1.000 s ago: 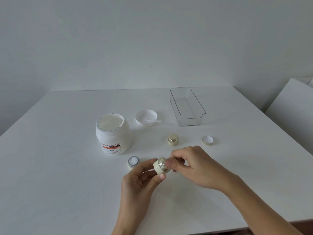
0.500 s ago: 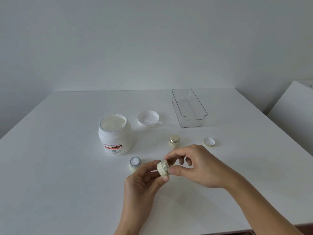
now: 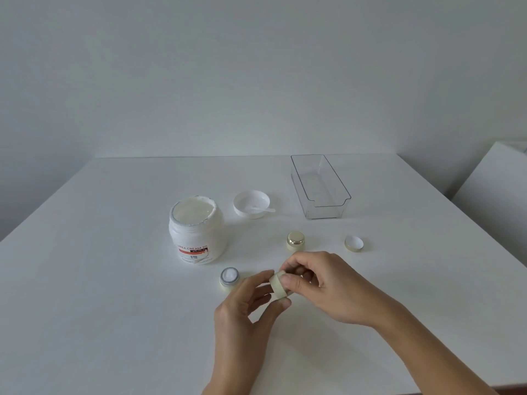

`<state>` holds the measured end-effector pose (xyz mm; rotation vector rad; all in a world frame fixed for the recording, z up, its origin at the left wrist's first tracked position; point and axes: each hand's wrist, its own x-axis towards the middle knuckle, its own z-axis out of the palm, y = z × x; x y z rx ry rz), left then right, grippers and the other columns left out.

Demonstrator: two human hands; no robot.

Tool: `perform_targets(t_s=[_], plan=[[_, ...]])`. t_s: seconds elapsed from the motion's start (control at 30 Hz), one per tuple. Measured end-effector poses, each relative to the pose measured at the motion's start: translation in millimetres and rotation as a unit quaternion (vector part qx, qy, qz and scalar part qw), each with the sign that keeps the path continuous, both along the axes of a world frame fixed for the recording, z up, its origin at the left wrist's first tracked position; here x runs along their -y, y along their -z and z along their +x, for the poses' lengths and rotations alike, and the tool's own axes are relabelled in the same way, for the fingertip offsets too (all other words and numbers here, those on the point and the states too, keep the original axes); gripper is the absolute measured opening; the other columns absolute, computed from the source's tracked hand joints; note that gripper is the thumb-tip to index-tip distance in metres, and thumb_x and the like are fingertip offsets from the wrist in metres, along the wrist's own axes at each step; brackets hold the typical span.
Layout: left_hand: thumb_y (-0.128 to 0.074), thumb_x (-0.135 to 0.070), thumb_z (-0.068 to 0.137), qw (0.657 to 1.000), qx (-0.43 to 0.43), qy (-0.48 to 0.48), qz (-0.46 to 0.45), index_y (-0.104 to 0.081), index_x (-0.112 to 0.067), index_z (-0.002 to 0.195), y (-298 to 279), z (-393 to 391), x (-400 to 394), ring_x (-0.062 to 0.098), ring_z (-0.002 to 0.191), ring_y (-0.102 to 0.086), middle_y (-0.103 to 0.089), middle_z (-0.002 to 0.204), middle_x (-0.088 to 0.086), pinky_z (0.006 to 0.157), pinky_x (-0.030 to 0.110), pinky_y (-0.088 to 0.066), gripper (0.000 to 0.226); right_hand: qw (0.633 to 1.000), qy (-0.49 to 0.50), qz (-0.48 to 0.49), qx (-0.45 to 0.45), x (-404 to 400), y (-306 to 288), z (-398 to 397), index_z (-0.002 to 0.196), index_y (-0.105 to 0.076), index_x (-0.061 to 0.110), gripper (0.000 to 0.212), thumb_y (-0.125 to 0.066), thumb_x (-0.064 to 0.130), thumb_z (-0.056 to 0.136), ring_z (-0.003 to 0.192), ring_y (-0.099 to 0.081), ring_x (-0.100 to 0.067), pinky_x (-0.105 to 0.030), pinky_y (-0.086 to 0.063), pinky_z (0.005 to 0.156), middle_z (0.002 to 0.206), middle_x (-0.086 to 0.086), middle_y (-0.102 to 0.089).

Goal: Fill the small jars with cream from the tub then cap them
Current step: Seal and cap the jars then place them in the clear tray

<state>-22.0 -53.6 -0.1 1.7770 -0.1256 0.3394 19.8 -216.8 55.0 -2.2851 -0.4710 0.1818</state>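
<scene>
A small cream-coloured jar (image 3: 278, 286) is held on its side above the table between both hands. My left hand (image 3: 245, 306) pinches its base with thumb and fingers. My right hand (image 3: 322, 283) grips its cap end, which its fingers hide. The open white cream tub (image 3: 196, 230) stands behind to the left. A filled, uncapped small jar (image 3: 229, 277) stands in front of the tub. A capped gold-lidded jar (image 3: 295, 240) stands beyond my right hand. A loose cap (image 3: 354, 243) lies upside down to its right.
The tub's white lid (image 3: 251, 203) lies upturned behind, with a small white spatula (image 3: 263, 208) in it. A clear plastic bin (image 3: 320, 188) stands at the back right. A white surface (image 3: 496, 195) borders the table's right side.
My right hand's fingers have shifted round the cap end of the held jar, and its thumb now lies across the jar's side. Other objects have not moved.
</scene>
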Motion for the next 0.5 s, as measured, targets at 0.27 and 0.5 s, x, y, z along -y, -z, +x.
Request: perform_targets(t_s=[0.27,0.5], plan=[[-0.089,-0.019,0.067,0.965,-0.029,-0.173,0.195,-0.052,-0.017,0.131,1.3,5.6,-30.7,0.021,0.114,-0.052,-0.052,0.121,-0.007,0.095,0.031,-0.041,0.074,0.992,0.045,-0.092,0.078,9.7,7.6,13.9,0.110,-0.055,0.025,0.016,-0.051,0.027,0.094,0.092,-0.051,-0.002,-0.021,-0.046,0.083,0.099,0.012,-0.051],[-0.078,-0.036,0.078,0.937,-0.156,-0.168,0.265,-0.054,-0.021,0.128,1.6,18.5,-34.8,0.022,0.119,-0.047,-0.058,0.125,-0.003,0.095,0.035,-0.030,0.058,0.975,0.021,-0.173,0.138,0.7,21.7,19.0,0.111,-0.055,0.017,0.018,-0.044,0.017,0.097,0.101,-0.043,-0.016,-0.023,-0.041,0.086,0.108,0.003,-0.046]])
